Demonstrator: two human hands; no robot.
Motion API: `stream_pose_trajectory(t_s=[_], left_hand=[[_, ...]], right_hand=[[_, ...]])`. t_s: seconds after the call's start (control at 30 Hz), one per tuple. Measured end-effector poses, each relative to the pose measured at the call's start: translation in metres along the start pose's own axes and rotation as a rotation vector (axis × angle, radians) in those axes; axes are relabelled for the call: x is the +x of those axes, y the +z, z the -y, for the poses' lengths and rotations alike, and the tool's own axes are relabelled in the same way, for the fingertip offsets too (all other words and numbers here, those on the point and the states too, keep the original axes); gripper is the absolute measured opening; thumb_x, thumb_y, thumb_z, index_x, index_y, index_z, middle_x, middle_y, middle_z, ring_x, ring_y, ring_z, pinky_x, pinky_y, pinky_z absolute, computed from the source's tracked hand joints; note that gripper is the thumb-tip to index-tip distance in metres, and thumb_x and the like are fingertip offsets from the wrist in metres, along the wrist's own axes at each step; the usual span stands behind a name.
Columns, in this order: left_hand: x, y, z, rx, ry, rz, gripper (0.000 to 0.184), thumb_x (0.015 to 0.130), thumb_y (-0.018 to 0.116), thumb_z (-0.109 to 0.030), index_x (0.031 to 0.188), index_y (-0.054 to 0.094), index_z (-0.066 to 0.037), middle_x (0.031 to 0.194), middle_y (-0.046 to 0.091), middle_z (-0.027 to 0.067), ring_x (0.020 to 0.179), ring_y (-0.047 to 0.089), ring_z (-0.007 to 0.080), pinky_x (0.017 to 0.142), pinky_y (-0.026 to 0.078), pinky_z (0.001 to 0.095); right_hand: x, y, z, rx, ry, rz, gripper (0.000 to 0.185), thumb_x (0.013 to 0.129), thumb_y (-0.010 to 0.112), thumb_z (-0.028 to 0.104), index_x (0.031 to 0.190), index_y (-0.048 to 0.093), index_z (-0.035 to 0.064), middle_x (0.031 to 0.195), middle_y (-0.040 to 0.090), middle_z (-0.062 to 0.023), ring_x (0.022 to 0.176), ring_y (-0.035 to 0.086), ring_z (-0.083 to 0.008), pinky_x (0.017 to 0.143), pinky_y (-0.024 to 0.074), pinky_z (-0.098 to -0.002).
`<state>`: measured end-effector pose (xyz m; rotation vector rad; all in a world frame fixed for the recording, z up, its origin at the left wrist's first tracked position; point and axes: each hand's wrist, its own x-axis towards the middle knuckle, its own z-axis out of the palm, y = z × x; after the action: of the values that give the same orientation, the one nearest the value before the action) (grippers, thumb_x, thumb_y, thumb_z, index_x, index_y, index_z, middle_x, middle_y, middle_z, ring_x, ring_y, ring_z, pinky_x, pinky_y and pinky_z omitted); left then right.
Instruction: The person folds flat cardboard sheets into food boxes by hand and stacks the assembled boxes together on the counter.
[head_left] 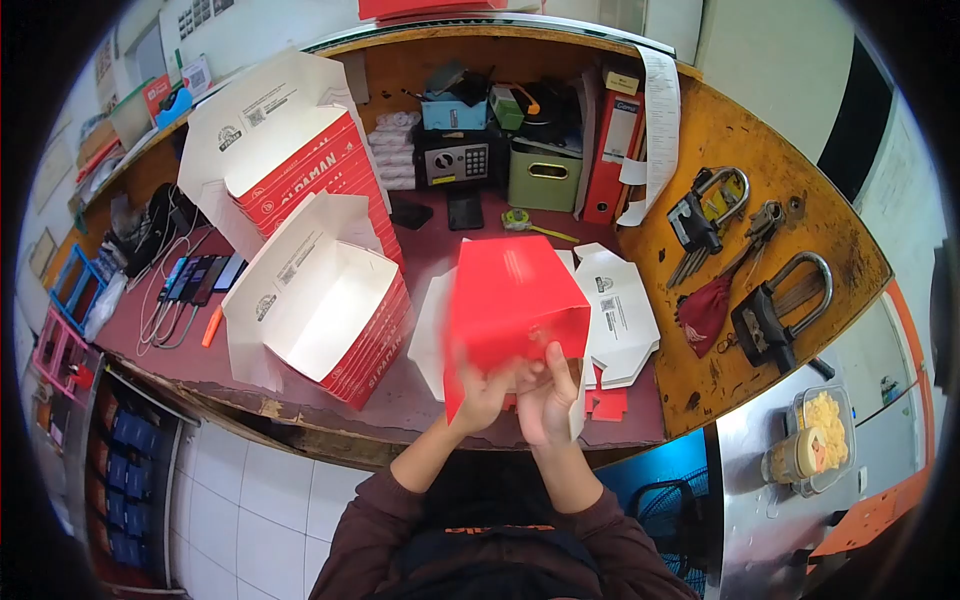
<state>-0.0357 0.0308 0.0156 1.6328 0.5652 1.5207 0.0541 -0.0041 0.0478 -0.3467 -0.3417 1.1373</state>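
Maroon counter [645,415] across the view, with box stacks [372,350] near its left edge, apparently nested to save room. Close above the front edge, red box [518,285], seemingly kept near the body for easy handling, with flat cartons [618,315] partly hidden beneath. Against its near side, right hand [548,400], fingers part-curled in hold; left hand [482,398], too motion-blurred to tell how far closed.
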Motion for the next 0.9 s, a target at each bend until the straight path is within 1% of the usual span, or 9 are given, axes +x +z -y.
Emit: stream_pose_trajectory(t_s=[0.03, 0.13, 0.27, 0.33, 0.6, 0.67, 0.77, 0.87, 0.9], left_hand=[[0.0, -0.001, 0.003, -0.001, 0.0, 0.001, 0.027, 0.091, 0.046, -0.016, 0.112, 0.047, 0.001, 0.106, 0.057, 0.0095, 0.098, 0.054, 0.0159, 0.083, 0.043, 0.0302], [0.013, -0.012, -0.023, -1.299, -0.521, -0.179, 0.056, 0.092, 0.022, -0.047, 0.115, 0.047, -0.003, 0.12, 0.05, 0.0086, 0.116, 0.039, 0.0225, 0.096, 0.029, 0.04], [0.008, -0.02, -0.023, -1.327, -0.453, -0.067, 0.042, 0.091, 0.041, -0.039, 0.109, 0.051, -0.003, 0.109, 0.056, 0.0087, 0.102, 0.05, 0.0182, 0.086, 0.038, 0.0328], [0.0, -0.004, -0.03, -0.093, -0.263, -0.172, 0.022, 0.085, 0.058, -0.025, 0.091, 0.058, -0.003, 0.083, 0.061, 0.0056, 0.075, 0.055, 0.0114, 0.067, 0.042, 0.0231], [-0.004, -0.014, -0.047, -0.335, -0.569, -0.26, 0.02, 0.078, 0.068, -0.021, 0.074, 0.06, -0.003, 0.049, 0.048, -0.0009, 0.04, 0.042, 0.0071, 0.039, 0.03, 0.0195], [-0.004, -0.033, -0.068, 0.726, -0.582, 0.429, 0.033, 0.069, 0.075, -0.027, 0.083, 0.06, -0.002, 0.061, 0.056, 0.0044, 0.049, 0.054, 0.0112, 0.044, 0.041, 0.0212], [-0.008, -0.039, -0.085, 0.918, 0.005, -0.088, 0.057, 0.058, 0.08, -0.032, 0.1, 0.056, -0.002, 0.088, 0.062, 0.0111, 0.07, 0.062, 0.0167, 0.059, 0.051, 0.0276], [0.003, -0.049, -0.059, 0.553, -0.09, -0.021, 0.071, 0.061, 0.077, -0.028, 0.119, 0.046, -0.002, 0.111, 0.053, 0.0144, 0.097, 0.057, 0.0226, 0.075, 0.05, 0.0327], [-0.001, -0.064, -0.03, 0.418, -0.129, -0.024, 0.068, 0.066, 0.075, -0.03, 0.12, 0.044, -0.002, 0.118, 0.049, 0.0124, 0.102, 0.054, 0.0226, 0.076, 0.049, 0.0328]], right_hand=[[0.002, -0.005, 0.005, 0.023, 0.048, 0.036, 0.023, 0.081, 0.06, 0.005, 0.103, 0.055, 0.0106, 0.089, 0.059, -0.001, 0.064, 0.048, -0.0066, 0.056, 0.0399, -0.0202], [0.006, 0.001, 0.013, -0.071, 0.0, 0.021, 0.029, 0.08, 0.061, 0.003, 0.106, 0.054, 0.0118, 0.089, 0.058, 0.0009, 0.066, 0.047, -0.0047, 0.054, 0.037, -0.0191], [0.006, 0.001, 0.014, -0.297, -0.239, 0.007, 0.041, 0.077, 0.061, -0.001, 0.115, 0.047, 0.0072, 0.104, 0.055, -0.0038, 0.09, 0.05, -0.0115, 0.078, 0.0398, -0.0262], [0.003, 0.001, 0.012, -0.367, -0.3, 0.055, 0.047, 0.077, 0.061, -0.004, 0.119, 0.043, 0.0047, 0.112, 0.053, -0.0066, 0.102, 0.05, -0.0163, 0.092, 0.0385, -0.0315], [-0.004, -0.007, -0.005, -0.238, -0.121, 0.091, 0.039, 0.081, 0.056, -0.001, 0.118, 0.046, 0.0057, 0.112, 0.054, -0.007, 0.102, 0.051, -0.0174, 0.089, 0.0418, -0.0326], [0.003, -0.006, 0.006, -0.441, -0.233, 0.074, 0.036, 0.081, 0.057, -0.001, 0.115, 0.047, 0.0034, 0.109, 0.054, -0.0082, 0.1, 0.051, -0.0152, 0.087, 0.0425, -0.0287], [0.016, -0.022, 0.01, -1.016, -0.357, 0.353, 0.036, 0.08, 0.062, 0.007, 0.113, 0.048, 0.0036, 0.11, 0.053, -0.0092, 0.1, 0.05, -0.0169, 0.086, 0.0411, -0.0281], [0.003, -0.022, 0.009, -1.381, -0.717, 0.818, 0.047, 0.079, 0.062, 0.033, 0.114, 0.05, 0.0034, 0.104, 0.055, -0.0101, 0.094, 0.054, -0.0227, 0.085, 0.0384, -0.0419], [-0.003, -0.002, 0.011, -1.411, -0.488, 0.892, 0.049, 0.078, 0.063, 0.032, 0.115, 0.049, 0.004, 0.105, 0.054, -0.0099, 0.095, 0.052, -0.023, 0.086, 0.0376, -0.0427]])
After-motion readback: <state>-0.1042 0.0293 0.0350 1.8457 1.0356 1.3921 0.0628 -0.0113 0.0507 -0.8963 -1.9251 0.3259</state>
